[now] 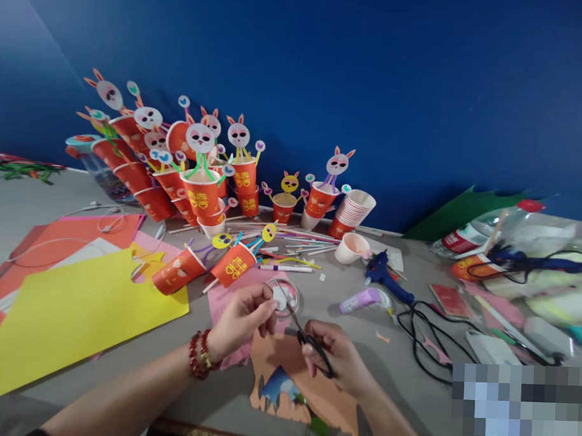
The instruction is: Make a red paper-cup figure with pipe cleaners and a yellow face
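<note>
My right hand [336, 350] grips black-handled scissors [326, 364], with the blades angled up and to the left. Close to the blade tips, my left hand [249, 315] is closed in a pinch; a small pale piece shows by its fingertips, but I cannot make out whether it is held. Just behind those fingers lies a round, clear-rimmed item [294, 288] with white pieces inside. Beneath both hands, an orange paper sheet [330, 404] with cut edges lies over part of a pink sheet [221, 298]. A blue paper scrap [278, 388] rests on the orange sheet.
Red paper cups [200, 199] with rabbit-face figures stand along the blue wall. Yellow paper [91, 319] spreads at left. To the right are a blue glue gun [389, 278] with a looping cord, a purple tube [362, 300] and a plastic bottle [481, 231].
</note>
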Tool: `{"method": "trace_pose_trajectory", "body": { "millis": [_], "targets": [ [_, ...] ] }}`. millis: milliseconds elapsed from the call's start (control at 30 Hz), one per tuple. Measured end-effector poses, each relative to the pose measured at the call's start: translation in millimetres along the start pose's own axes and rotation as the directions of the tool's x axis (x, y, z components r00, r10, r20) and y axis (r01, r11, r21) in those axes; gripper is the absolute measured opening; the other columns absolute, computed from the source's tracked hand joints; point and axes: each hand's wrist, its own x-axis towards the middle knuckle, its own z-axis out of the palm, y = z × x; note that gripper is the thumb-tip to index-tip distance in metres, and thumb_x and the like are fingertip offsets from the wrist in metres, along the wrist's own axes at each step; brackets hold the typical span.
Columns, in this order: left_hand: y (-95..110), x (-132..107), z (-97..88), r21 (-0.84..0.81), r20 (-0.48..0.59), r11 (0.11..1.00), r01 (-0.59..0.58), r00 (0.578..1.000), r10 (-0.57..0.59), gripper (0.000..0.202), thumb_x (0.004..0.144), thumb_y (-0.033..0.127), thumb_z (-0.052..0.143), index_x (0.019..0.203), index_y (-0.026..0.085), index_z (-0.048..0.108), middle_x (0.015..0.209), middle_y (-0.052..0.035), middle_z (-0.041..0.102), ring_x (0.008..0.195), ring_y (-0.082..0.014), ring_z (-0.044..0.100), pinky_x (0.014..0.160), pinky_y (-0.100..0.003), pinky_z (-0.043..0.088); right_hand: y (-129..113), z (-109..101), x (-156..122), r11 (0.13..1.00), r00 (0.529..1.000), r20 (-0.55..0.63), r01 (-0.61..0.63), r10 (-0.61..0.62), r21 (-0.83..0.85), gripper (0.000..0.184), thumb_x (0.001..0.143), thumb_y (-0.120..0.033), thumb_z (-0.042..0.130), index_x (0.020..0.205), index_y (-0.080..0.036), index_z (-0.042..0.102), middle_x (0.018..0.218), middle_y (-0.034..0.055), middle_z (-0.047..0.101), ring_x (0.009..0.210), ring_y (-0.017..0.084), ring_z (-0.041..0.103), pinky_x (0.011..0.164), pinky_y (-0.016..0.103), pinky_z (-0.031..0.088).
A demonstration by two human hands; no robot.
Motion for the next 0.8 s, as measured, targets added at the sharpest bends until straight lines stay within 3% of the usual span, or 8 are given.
{"method": "trace_pose_trajectory", "body": {
  "millis": [200,433,800],
  "targets": [
    [1.3,-0.1,-1.5,0.024,-0.01,1.0,-0.018,1.0,0.018,0.038,0.084,0.051,0.069,0.073,0.018,0.054,0.051,0.0025,0.062,0.042,-0.0081,0.052,0.043,-0.017,0.042,2.2,0.6,1.1,1.0,0.999,-0.023,0.022,-0.022,0.008,0.057,0.074,-0.071,0.07,0.062,-0.02,0.047,0.049,-0.0051,0.053,0.039,0.008,0.048,0.041,0.019,0.033],
    [-1.0,0.3,-2.3,0.051,-0.023,0.999,-0.015,1.0,0.016,0.035,0.087,0.047,0.066,0.074,0.018,0.054,0.052,0.0025,0.061,0.045,-0.0089,0.052,0.045,-0.019,0.042,0.7,2.9,1.9,0.998,0.999,-0.038,-0.035,0.037,0.059,0.056,0.07,-0.067,0.076,0.061,-0.021,0.044,0.048,-0.0081,0.046,0.039,0.008,0.049,0.04,0.018,0.032],
    [-8.4,-5.6,-4.9,0.032,-0.042,0.999,0.015,0.999,-0.014,0.026,0.09,0.042,0.065,0.084,0.019,0.056,0.06,0.0024,0.062,0.054,-0.0108,0.054,0.051,-0.02,0.044,-1.1,3.4,1.8,0.998,0.998,-0.057,0.039,-0.037,0.051,0.057,0.067,-0.071,0.074,0.064,-0.019,0.05,0.05,-0.0082,0.049,0.044,0.008,0.046,0.042,0.018,0.031]
  ]
}}
